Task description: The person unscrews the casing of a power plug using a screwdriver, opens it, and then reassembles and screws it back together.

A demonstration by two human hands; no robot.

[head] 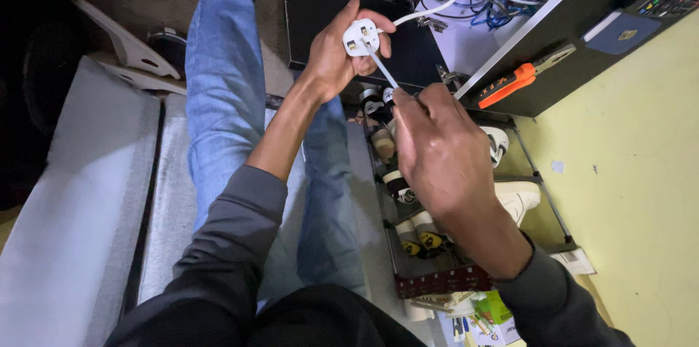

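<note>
Grey long sleeves pushed up the forearms, faded blue jeans, bare hands.

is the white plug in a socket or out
Out. The white plug sits in the left hand, pins bared to the camera, while the right hand puts a thin screwdriver to its face.

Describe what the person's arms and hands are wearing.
Both arms wear dark grey long sleeves. The left sleeve is pushed up toward the elbow; the right sleeve ends at the wrist. The left hand and right hand are bare: no gloves, rings or watch visible.
</note>
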